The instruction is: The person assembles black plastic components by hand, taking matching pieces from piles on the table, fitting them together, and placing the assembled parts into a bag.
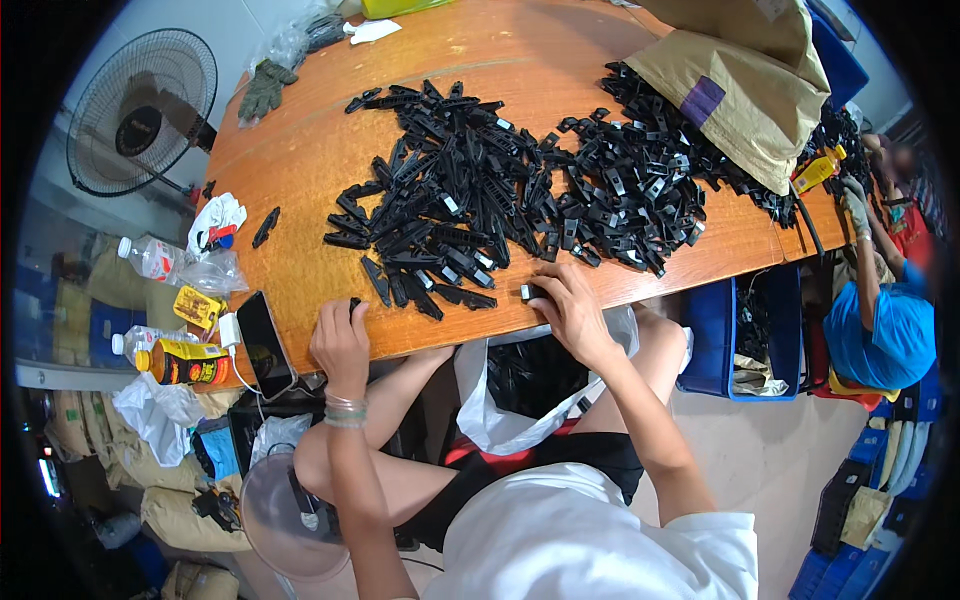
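Observation:
My left hand (341, 342) rests at the table's near edge, fingers closed, with the dark tip of a small black plastic piece (355, 303) showing at the fingertips. Farther right, my right hand (572, 315) pinches a black plastic part with a pale end (530, 292) just above the tabletop. Beyond both hands lies a heap of long, narrow black plastic parts (440, 170). Joined to it on the right is a heap of smaller black parts (630, 190). Between my legs, under the edge, an open white bag (480, 400) holds many black pieces (535, 372).
A phone (262, 340), bottles (185, 362) and a yellow box (198, 307) line the left edge, near a fan (140, 120). A brown sack (740, 90) lies at back right. Below the table is a blue crate (710, 340). Another person (880, 330) works at far right.

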The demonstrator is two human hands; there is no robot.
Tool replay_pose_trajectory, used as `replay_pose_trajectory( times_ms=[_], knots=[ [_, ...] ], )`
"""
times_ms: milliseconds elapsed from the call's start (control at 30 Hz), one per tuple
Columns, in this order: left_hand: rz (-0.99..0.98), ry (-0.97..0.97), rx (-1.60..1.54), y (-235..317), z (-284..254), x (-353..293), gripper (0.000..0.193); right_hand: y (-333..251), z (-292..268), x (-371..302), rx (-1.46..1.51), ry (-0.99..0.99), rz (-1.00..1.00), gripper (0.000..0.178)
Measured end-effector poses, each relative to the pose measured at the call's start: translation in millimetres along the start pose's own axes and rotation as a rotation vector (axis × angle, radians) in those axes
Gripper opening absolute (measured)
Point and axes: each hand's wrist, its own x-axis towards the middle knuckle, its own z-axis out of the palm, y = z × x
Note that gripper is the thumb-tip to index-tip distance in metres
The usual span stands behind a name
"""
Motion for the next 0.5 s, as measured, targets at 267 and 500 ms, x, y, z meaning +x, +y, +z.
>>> replay_pose_trajectory(
  times_ms=[267,500],
  knots=[
    [0.481,-0.273,-0.318,158,25,-3,0.023,1,2,-8,0.441,0.139,0.500,0.023],
    [0.279,-0.185,-0.581,139,23,7,0.027,-2,-20,-7,0.550,-0.079,0.491,0.026]
  ],
)
